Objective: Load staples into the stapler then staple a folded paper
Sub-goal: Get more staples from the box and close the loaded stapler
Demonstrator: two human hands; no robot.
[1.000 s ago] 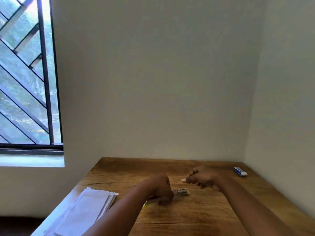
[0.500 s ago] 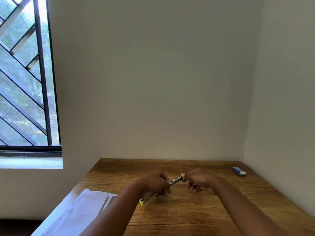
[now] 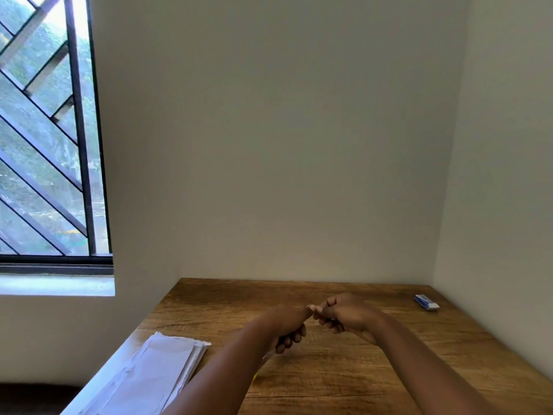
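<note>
Loading step in hand, by judgement. Left hand [image 3: 288, 327] grips mostly hidden stapler [image 3: 264, 359] above bench [image 3: 374, 363]; right hand [image 3: 344, 314] pinches at its tip, contents indiscernible. Next: seat staples, close. Folded paper [image 3: 155, 375] lies left.

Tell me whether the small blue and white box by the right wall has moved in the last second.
No. The blue and white box lies in the same spot near the table's far right corner; only the camera shifted.
</note>
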